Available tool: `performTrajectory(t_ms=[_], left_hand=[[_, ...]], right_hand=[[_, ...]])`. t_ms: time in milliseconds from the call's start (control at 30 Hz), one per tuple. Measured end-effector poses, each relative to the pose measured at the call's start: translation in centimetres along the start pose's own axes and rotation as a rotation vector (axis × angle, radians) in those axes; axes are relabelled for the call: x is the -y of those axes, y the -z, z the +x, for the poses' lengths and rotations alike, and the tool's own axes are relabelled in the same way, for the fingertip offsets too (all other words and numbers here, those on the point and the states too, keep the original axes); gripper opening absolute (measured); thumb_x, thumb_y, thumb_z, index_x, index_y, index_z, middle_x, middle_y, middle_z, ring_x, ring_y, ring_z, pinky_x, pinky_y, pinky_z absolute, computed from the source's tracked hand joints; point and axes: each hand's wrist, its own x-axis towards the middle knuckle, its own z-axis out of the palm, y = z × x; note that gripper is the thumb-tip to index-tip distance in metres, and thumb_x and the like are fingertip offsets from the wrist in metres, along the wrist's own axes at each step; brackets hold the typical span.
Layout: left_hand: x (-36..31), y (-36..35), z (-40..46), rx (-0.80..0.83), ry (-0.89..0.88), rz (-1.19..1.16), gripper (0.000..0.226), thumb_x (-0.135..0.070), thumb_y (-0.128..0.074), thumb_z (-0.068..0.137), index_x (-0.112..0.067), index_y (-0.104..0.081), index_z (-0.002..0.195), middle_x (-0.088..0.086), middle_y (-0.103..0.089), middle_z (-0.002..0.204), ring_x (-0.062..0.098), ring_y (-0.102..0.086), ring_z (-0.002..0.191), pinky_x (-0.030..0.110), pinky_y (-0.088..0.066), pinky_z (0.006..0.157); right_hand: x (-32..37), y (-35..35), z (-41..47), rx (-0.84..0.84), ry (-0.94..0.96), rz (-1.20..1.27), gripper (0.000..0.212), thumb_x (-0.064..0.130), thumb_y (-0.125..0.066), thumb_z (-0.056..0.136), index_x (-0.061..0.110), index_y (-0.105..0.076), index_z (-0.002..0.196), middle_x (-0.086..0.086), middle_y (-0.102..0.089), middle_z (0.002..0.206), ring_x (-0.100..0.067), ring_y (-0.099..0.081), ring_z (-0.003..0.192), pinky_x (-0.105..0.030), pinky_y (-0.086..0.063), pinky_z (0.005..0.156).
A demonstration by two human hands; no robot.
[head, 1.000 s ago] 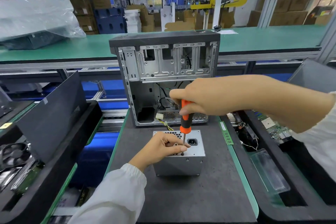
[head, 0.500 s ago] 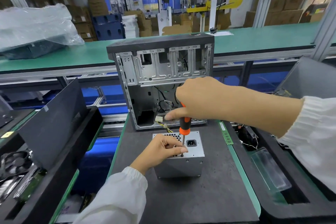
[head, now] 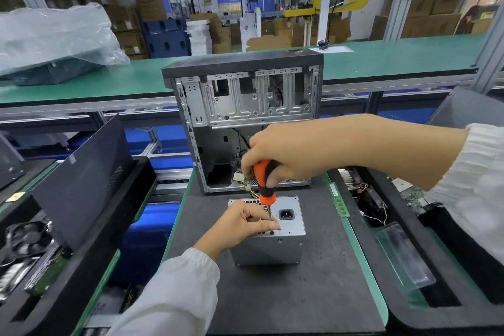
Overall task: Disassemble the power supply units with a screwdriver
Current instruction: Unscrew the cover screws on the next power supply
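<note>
The grey power supply unit (head: 268, 240) stands at the centre of the frame on the dark mat (head: 286, 294), its socket face turned up. The screwdriver (head: 266, 185) stands nearly upright, its tip on that face. The right hand (head: 275, 155) wraps the orange handle from above; the left hand (head: 246, 222) rests on the unit, fingers pinched around the shaft near the tip. Just behind stands an open computer case (head: 245, 106), with a green memory stick (head: 339, 200) lying right of centre.
</note>
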Motion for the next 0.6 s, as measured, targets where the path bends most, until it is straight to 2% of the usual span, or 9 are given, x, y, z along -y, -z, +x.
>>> performTrajectory(t_ms=[67, 100, 167, 200, 300, 433, 533, 600], left_hand=[[0.2, 0.0, 0.1, 0.004, -0.01, 0.016, 0.017, -0.037, -0.077, 0.077, -0.021, -0.08, 0.081, 0.017, -0.07, 0.079, 0.019, -0.048, 0.069, 0.03, -0.039, 0.065], [0.3, 0.0, 0.2, 0.007, -0.013, 0.024, 0.015, -0.037, -0.077, 0.077, -0.023, -0.08, 0.081, 0.009, -0.07, 0.074, 0.013, -0.049, 0.066, 0.024, -0.039, 0.064], [0.5, 0.0, 0.3, 0.015, -0.018, 0.037, 0.007, -0.036, -0.076, 0.079, -0.03, -0.08, 0.079, -0.007, -0.07, 0.072, 0.002, -0.049, 0.062, 0.014, -0.039, 0.06], [0.5, 0.0, 0.3, 0.016, -0.016, 0.041, 0.005, -0.036, -0.076, 0.08, -0.033, -0.079, 0.078, -0.009, -0.07, 0.072, 0.0, -0.049, 0.06, 0.012, -0.039, 0.059], [0.6, 0.1, 0.4, 0.003, 0.001, 0.034, 0.007, -0.039, -0.076, 0.079, -0.033, -0.079, 0.078, -0.006, -0.07, 0.073, 0.003, -0.045, 0.057, 0.015, -0.038, 0.057], [0.6, 0.2, 0.4, 0.008, -0.004, 0.032, 0.014, -0.039, -0.076, 0.079, -0.027, -0.08, 0.084, -0.001, -0.069, 0.072, 0.007, -0.041, 0.056, 0.017, -0.036, 0.056], [0.6, 0.2, 0.4, 0.012, -0.013, 0.01, 0.009, -0.038, -0.075, 0.079, -0.033, -0.08, 0.085, 0.001, -0.07, 0.074, 0.014, -0.043, 0.061, 0.018, -0.037, 0.058], [0.6, 0.1, 0.4, 0.02, -0.006, -0.013, 0.008, -0.037, -0.075, 0.078, -0.035, -0.08, 0.085, 0.002, -0.071, 0.076, 0.015, -0.048, 0.065, 0.017, -0.041, 0.061]], right_hand=[[0.0, -0.1, 0.0, -0.062, -0.123, 0.002, 0.056, 0.067, -0.061, 0.076, 0.021, -0.06, 0.107, 0.017, -0.049, 0.075, -0.014, -0.055, 0.078, -0.031, -0.047, 0.064], [0.1, -0.3, 0.2, -0.102, -0.191, -0.041, 0.067, 0.078, -0.053, 0.071, 0.015, -0.06, 0.093, 0.01, -0.053, 0.071, -0.017, -0.057, 0.07, -0.031, -0.047, 0.057], [0.6, -1.0, 0.5, -0.183, -0.294, -0.164, 0.068, 0.083, -0.04, 0.073, 0.015, -0.042, 0.066, 0.0, -0.046, 0.064, -0.017, -0.047, 0.053, -0.028, -0.034, 0.045], [0.8, -1.3, 0.7, -0.213, -0.336, -0.204, 0.067, 0.082, -0.037, 0.076, 0.017, -0.033, 0.062, -0.001, -0.041, 0.062, -0.015, -0.04, 0.049, -0.026, -0.027, 0.044], [1.0, -1.4, 1.1, -0.24, -0.389, -0.193, 0.061, 0.074, -0.041, 0.083, 0.018, -0.026, 0.062, 0.0, -0.036, 0.062, -0.014, -0.033, 0.049, -0.025, -0.021, 0.044], [0.4, -1.2, 0.9, -0.169, -0.259, -0.105, 0.05, 0.062, -0.052, 0.086, 0.021, -0.034, 0.063, 0.003, -0.041, 0.061, -0.01, -0.038, 0.052, -0.025, -0.025, 0.045], [-0.2, -0.6, 0.3, -0.072, -0.117, -0.126, 0.032, 0.051, -0.056, 0.09, 0.021, -0.047, 0.082, 0.009, -0.044, 0.066, -0.006, -0.039, 0.057, -0.025, -0.026, 0.048], [-0.6, -0.2, 0.1, -0.006, -0.025, -0.087, 0.019, 0.039, -0.061, 0.09, 0.023, -0.053, 0.097, 0.008, -0.048, 0.082, -0.011, -0.044, 0.071, -0.028, -0.034, 0.059]])
